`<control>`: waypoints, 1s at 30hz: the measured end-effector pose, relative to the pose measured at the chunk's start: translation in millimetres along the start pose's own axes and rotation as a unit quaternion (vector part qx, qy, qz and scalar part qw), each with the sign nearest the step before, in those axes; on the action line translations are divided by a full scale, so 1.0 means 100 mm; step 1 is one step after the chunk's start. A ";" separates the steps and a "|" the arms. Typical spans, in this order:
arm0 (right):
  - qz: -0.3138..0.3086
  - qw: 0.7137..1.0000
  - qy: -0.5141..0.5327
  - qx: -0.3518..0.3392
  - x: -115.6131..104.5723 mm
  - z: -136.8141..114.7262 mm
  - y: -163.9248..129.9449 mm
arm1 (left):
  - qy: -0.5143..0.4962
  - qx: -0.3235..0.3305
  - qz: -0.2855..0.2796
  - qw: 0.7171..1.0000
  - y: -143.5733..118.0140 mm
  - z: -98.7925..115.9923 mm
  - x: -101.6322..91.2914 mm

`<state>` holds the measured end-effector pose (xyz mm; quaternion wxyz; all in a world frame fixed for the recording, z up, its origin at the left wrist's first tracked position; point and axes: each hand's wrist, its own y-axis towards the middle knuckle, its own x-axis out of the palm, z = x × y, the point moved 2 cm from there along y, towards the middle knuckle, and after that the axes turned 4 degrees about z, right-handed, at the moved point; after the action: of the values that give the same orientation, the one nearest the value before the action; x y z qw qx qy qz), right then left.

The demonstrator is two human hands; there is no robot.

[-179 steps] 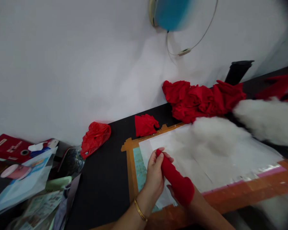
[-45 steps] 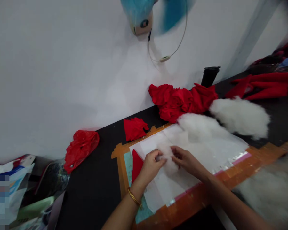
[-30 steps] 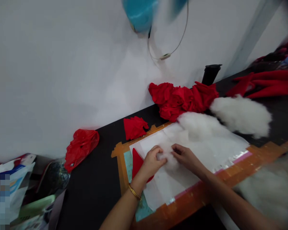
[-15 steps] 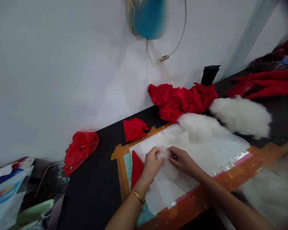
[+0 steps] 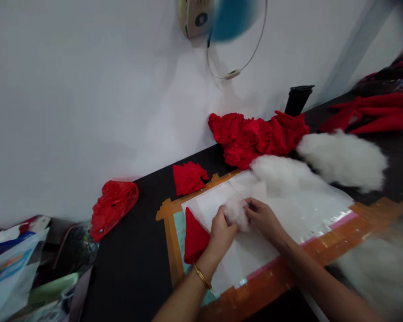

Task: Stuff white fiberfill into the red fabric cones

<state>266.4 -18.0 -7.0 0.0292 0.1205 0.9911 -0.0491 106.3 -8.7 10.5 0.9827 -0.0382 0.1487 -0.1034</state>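
Observation:
My left hand point(image 5: 222, 233) and my right hand point(image 5: 264, 218) together pinch a small clump of white stuffing point(image 5: 235, 210) above a white sheet point(image 5: 221, 199) on the taped cutting mat point(image 5: 170, 232). A pointed red fabric piece point(image 5: 195, 237) lies on the mat just left of my left wrist, which wears a gold bangle. More white stuffing point(image 5: 282, 174) lies on the sheet to the right of my hands, and a second tuft point(image 5: 342, 161) sits beyond it.
A heap of red fabric point(image 5: 255, 136) lies against the wall, a smaller red piece point(image 5: 189, 177) near the mat's corner. A red plastic bag point(image 5: 112, 205) and packets point(image 5: 16, 264) sit at left. A black cup point(image 5: 297, 98), red cones point(image 5: 376, 117), a wall fan point(image 5: 215, 18).
Six seconds ago both hands held the red piece; it now lies on the mat. Over the last second my hands have been working the stuffing clump, drawing it into a tighter ball.

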 end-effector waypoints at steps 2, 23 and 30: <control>0.005 0.999 -0.032 -0.014 -0.07 -0.03 -0.01 | 0.002 0.000 0.020 1.000 0.05 -0.01 -0.07; -0.166 0.836 -0.366 -0.373 0.05 -0.35 -0.25 | 0.120 0.002 -0.081 0.989 0.00 0.05 -0.30; -0.163 0.747 -0.510 -0.394 0.19 -0.04 -0.23 | 0.233 0.143 0.019 0.962 -0.36 0.23 -0.90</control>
<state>241.9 -35.8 -2.6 0.5663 -0.1076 0.7648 0.2877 22.4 -23.9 61.7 0.9177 0.1306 0.3584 -0.1112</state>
